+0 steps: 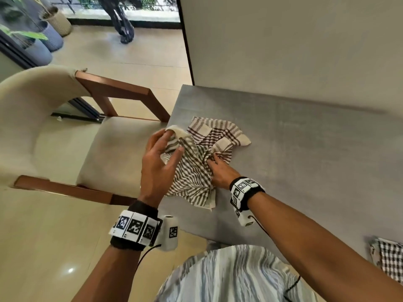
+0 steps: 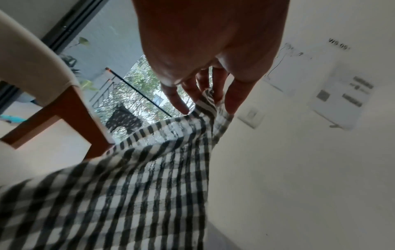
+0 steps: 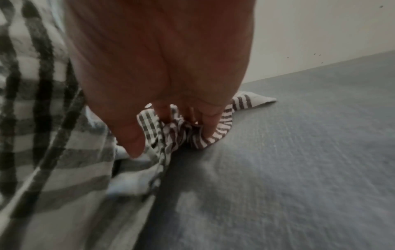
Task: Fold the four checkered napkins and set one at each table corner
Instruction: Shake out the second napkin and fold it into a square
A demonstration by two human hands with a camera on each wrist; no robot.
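A dark checkered napkin (image 1: 192,175) lies crumpled at the left corner of the grey table (image 1: 305,160). My left hand (image 1: 172,142) pinches one raised corner of it; in the left wrist view the cloth (image 2: 149,177) runs up between my fingers (image 2: 233,99). My right hand (image 1: 210,159) grips a bunched fold of the same napkin (image 3: 177,135), fingers curled into it. Just behind it a brown-striped napkin (image 1: 220,134) lies loosely folded on the table. A folded black-and-white checkered napkin (image 1: 388,258) sits at the near right edge.
A cream upholstered chair (image 1: 65,138) with brown wooden arms stands against the table's left edge. A pale wall (image 1: 283,40) borders the table's far side. Plant pots (image 1: 50,33) stand on the tiled floor beyond the chair.
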